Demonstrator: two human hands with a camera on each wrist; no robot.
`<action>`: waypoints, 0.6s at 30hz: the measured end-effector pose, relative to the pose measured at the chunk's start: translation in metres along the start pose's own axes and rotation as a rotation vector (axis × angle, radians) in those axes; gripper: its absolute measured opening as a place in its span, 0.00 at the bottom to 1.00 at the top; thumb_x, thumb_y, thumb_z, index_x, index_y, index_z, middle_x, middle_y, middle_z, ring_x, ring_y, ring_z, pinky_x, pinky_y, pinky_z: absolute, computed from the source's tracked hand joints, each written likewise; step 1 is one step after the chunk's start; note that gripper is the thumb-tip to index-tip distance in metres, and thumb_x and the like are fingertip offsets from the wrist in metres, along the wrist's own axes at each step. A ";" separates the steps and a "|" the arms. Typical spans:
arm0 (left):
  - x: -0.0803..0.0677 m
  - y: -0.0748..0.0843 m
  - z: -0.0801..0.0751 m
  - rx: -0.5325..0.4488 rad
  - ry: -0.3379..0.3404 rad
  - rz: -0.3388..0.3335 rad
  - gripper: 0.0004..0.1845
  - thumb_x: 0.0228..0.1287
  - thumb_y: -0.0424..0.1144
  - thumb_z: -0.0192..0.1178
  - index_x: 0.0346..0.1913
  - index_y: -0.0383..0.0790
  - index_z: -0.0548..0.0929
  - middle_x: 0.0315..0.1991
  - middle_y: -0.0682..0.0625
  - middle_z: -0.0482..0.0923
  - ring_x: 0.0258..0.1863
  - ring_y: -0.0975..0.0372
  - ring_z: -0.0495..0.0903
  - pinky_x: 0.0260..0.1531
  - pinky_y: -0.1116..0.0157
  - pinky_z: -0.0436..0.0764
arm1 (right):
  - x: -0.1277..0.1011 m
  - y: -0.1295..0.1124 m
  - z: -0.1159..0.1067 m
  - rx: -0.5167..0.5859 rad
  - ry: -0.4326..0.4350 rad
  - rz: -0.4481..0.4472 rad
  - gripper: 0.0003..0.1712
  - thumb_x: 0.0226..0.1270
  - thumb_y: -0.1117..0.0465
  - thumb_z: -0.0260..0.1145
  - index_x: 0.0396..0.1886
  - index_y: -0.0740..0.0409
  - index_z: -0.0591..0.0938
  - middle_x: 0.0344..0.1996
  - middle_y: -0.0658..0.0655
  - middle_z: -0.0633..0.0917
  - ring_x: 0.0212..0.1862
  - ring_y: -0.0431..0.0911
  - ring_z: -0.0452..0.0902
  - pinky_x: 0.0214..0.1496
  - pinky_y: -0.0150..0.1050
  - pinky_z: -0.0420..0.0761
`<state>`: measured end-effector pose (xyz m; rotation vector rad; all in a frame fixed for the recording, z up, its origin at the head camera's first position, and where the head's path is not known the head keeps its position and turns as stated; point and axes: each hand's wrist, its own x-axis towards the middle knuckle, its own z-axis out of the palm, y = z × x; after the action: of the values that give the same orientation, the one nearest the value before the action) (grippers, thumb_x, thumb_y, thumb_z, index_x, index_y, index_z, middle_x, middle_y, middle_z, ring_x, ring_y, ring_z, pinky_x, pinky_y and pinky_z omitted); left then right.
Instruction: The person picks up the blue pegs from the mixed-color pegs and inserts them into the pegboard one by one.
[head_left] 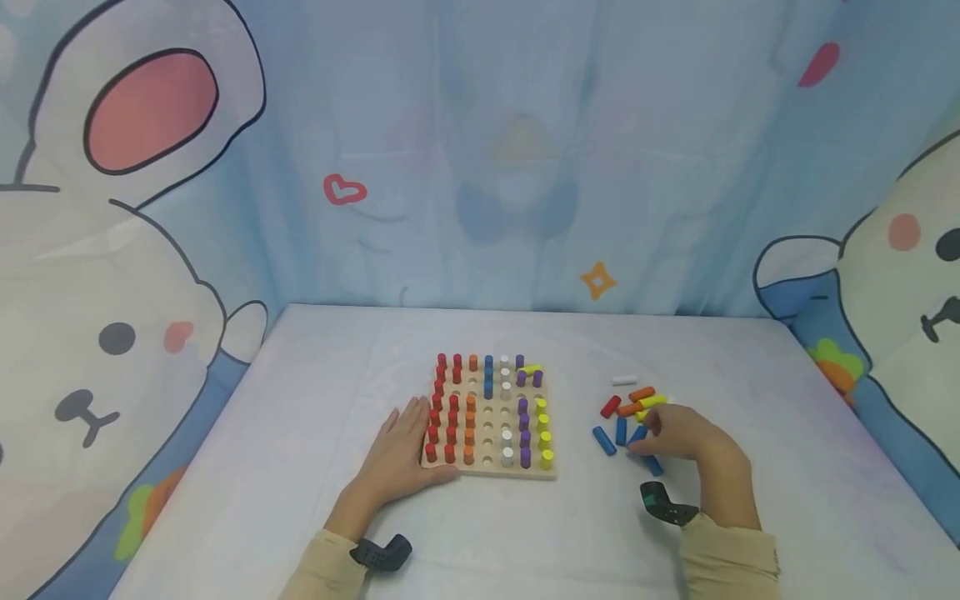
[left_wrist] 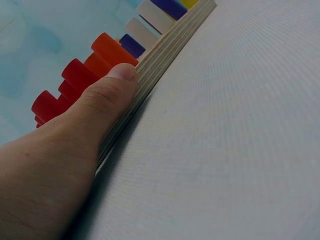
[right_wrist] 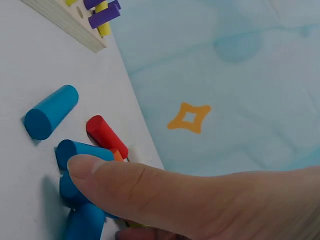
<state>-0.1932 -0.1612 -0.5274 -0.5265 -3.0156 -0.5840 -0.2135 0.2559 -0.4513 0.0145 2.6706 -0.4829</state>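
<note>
Both sleeved forearms enter from the bottom edge, each with a dark wrist-mounted camera. Flat on the table (head_left: pixel 300 467), the left hand (head_left: pixel 401 454) lies palm down with fingers straight, its thumb pressed along the near left edge of the wooden pegboard (head_left: pixel 491 468) (red and orange pegs stand just behind the thumb in the left wrist view). Well to the right, the right hand (head_left: pixel 678 433) arches over the loose pegs (head_left: pixel 626 408), fingers curled down; its thumb (right_wrist: pixel 100 172) presses on a blue peg (right_wrist: pixel 75 150), and whether the fingers have closed round it cannot be told.
</note>
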 end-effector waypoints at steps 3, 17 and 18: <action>0.000 -0.001 0.000 0.004 0.001 0.004 0.62 0.45 0.81 0.50 0.75 0.39 0.51 0.76 0.48 0.50 0.76 0.58 0.47 0.75 0.53 0.47 | 0.001 -0.002 0.001 0.008 0.000 0.014 0.37 0.49 0.43 0.74 0.48 0.67 0.77 0.35 0.58 0.79 0.38 0.50 0.72 0.35 0.42 0.77; 0.000 -0.001 0.000 -0.002 -0.002 0.005 0.63 0.44 0.81 0.50 0.75 0.39 0.51 0.76 0.48 0.50 0.76 0.58 0.47 0.75 0.53 0.47 | 0.003 -0.005 0.005 0.025 0.014 0.011 0.26 0.52 0.51 0.74 0.41 0.65 0.76 0.30 0.56 0.77 0.35 0.49 0.70 0.31 0.37 0.71; 0.000 -0.001 0.000 -0.003 0.000 0.005 0.63 0.45 0.81 0.50 0.75 0.39 0.51 0.76 0.47 0.51 0.76 0.58 0.47 0.74 0.53 0.47 | 0.003 -0.005 0.005 0.024 0.016 0.008 0.26 0.52 0.51 0.74 0.41 0.65 0.76 0.30 0.56 0.77 0.35 0.49 0.70 0.31 0.37 0.71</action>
<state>-0.1939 -0.1620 -0.5275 -0.5342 -3.0128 -0.5884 -0.2152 0.2498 -0.4551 0.0367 2.6790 -0.5136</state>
